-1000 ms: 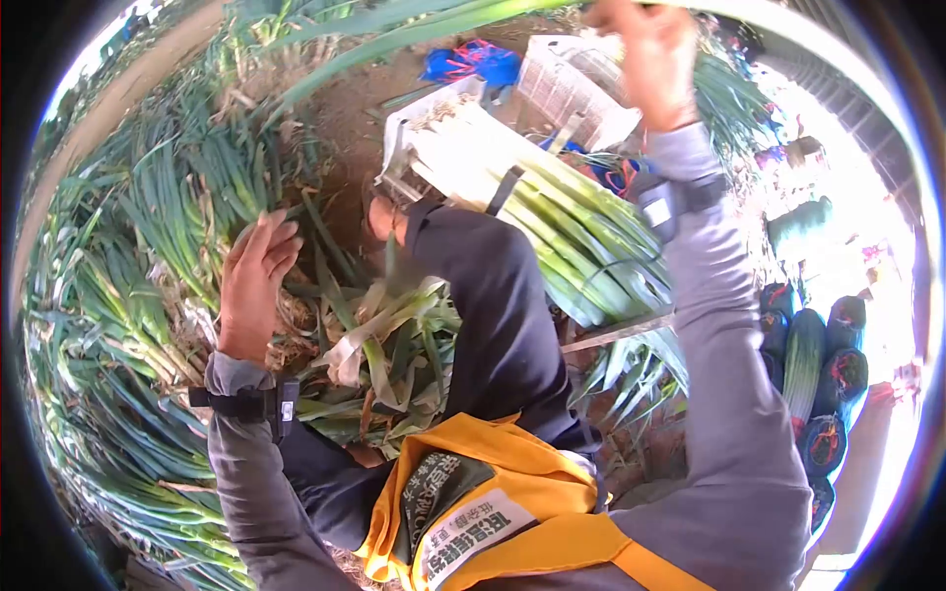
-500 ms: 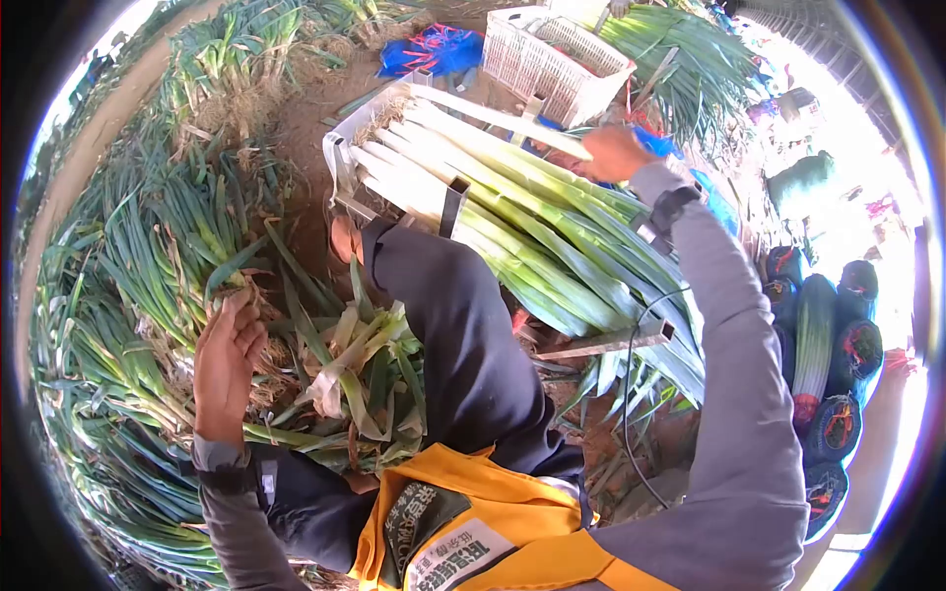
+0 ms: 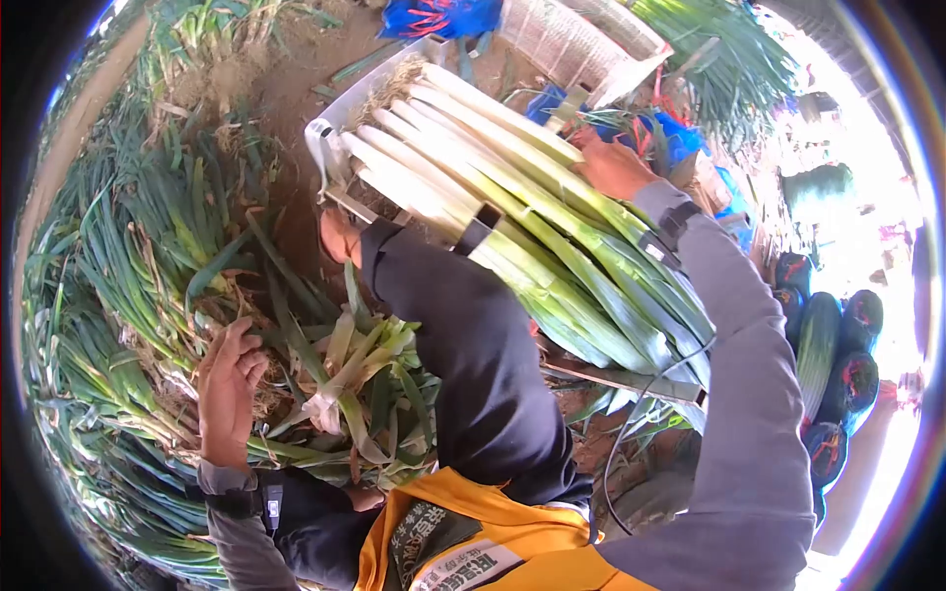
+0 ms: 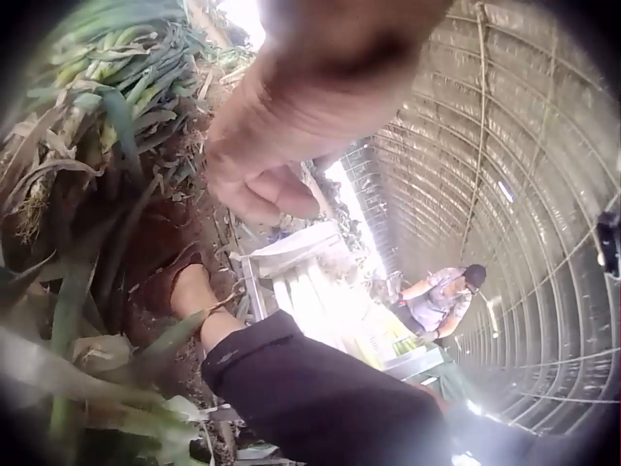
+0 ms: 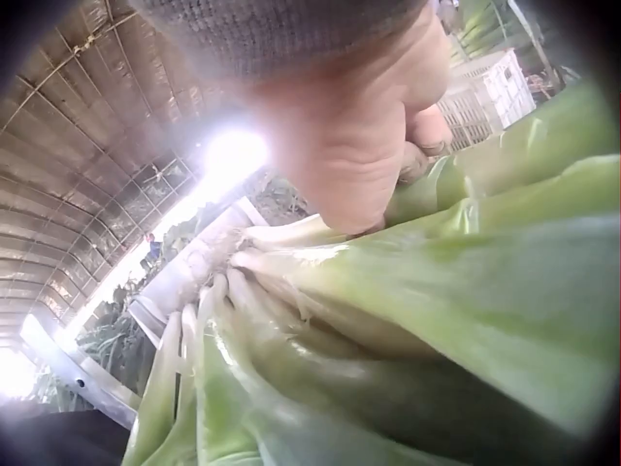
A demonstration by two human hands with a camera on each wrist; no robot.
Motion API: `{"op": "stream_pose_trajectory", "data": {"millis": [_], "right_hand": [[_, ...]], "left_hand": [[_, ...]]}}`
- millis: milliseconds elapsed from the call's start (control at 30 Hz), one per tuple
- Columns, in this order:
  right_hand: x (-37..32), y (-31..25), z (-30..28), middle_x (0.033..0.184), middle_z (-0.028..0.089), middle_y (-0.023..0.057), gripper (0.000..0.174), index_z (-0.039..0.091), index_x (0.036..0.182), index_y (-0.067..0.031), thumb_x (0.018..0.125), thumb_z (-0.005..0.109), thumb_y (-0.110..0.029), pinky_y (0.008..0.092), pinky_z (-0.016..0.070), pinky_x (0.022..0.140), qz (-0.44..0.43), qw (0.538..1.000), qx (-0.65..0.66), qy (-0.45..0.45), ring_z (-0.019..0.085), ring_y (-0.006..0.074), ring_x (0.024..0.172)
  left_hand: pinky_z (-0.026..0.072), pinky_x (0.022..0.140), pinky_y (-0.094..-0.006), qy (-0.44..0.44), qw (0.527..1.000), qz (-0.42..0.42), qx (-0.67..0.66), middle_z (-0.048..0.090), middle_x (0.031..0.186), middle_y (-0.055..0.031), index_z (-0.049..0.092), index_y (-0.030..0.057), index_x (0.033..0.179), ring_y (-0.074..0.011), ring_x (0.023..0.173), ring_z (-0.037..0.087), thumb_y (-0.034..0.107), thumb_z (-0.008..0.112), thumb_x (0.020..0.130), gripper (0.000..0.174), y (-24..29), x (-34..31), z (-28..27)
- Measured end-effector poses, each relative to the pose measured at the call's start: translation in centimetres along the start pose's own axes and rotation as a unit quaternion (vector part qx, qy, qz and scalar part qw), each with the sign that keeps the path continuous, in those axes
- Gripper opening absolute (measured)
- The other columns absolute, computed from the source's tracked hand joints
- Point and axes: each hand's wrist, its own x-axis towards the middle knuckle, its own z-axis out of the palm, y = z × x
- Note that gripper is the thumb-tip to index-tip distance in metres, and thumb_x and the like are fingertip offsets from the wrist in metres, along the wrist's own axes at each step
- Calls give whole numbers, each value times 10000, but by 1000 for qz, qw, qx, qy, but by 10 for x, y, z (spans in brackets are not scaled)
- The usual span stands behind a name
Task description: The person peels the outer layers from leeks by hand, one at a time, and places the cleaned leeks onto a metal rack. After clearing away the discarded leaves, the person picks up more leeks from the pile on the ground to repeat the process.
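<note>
Right hand, upper right, grips a long white-and-green leek; left hand, lower left, loosely curled, empty. Yellow cloth apron, bottom centre, bears Chinese characters.

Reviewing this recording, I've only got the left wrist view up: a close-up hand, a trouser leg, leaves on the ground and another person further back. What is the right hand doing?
Observer: In the head view, the right hand grips a leek on the side of the bundle away from the leg.

Operator: Is anything set out on the person's right?

Observer: Yes, a group of dark wrapped bundles lies beyond the right sleeve, with red showing at some of their ends.

Operator: And what covers the person's lap?

Observer: A yellow apron with a printed patch; the head view shows it at the bottom edge.
</note>
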Motion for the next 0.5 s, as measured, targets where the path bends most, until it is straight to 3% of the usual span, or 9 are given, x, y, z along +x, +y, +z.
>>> {"op": "stream_pose_trajectory", "data": {"millis": [100,133,167,200,233,333,400,467,500], "right_hand": [[1,12,5,1013,656,278,438,500,1272,-12,921,611,-249,509,519,801,-12,1000,13,16,678,419,899],[3,13,6,1032,655,274,449,492,1288,-15,917,613,-236,503,520,801,-22,999,24,24,679,415,906],[7,15,9,1052,654,270,462,484,1305,-17,912,616,-222,496,521,801,-34,998,34,29,679,412,913],[11,20,11,1071,652,265,476,476,1321,-19,908,619,-209,489,522,801,-41,998,42,28,679,408,921],[13,24,14,1091,651,261,491,468,1337,-22,904,622,-196,483,523,801,-44,998,45,22,679,404,928],[17,30,11,1149,646,249,544,444,1386,-29,891,630,-156,463,527,802,-51,997,51,-1,680,394,949],[15,26,-6,1188,644,240,583,428,1419,-34,882,636,-129,450,529,802,-86,994,65,-11,681,387,963],[-13,9,-40,1105,667,190,505,506,1357,-7,915,648,-206,374,555,674,64,945,319,-33,699,251,822],[-21,6,-58,1105,667,190,505,506,1357,-7,915,648,-206,374,555,674,56,948,311,-36,699,251,822]], "left_hand": [[525,834,-292,1,998,3,56,646,1096,-88,587,4,1262,-147,912,617,249,565,1009,353,-5,5,7],[527,888,-337,-9,995,24,95,632,1192,-110,569,1,1286,-193,981,632,240,544,1005,370,-8,8,8],[524,922,-371,-41,998,16,53,614,1255,-113,556,11,1307,-211,1064,632,220,547,985,383,-16,11,-3],[525,931,-366,-75,993,45,82,606,1273,-116,550,14,1317,-216,1124,621,190,560,962,396,-18,12,-7],[526,928,-361,-111,991,33,66,598,1279,-109,552,11,1309,-211,1104,618,212,561,981,385,-24,19,-20],[526,865,-315,-12,992,37,121,647,1112,-97,568,2,1273,-180,927,642,284,561,1015,383,-14,12,-6],[531,871,-299,-35,993,23,112,639,1110,-113,547,3,1325,-166,951,635,323,548,1028,437,-7,1,-12],[525,867,-300,-18,994,29,100,640,1075,-97,546,1,1329,-145,920,627,353,569,1016,472,-1,-20,-15],[525,868,-302,-29,994,44,93,639,1072,-99,543,-5,1330,-149,926,627,356,570,1015,479,1,-29,-17]]}}
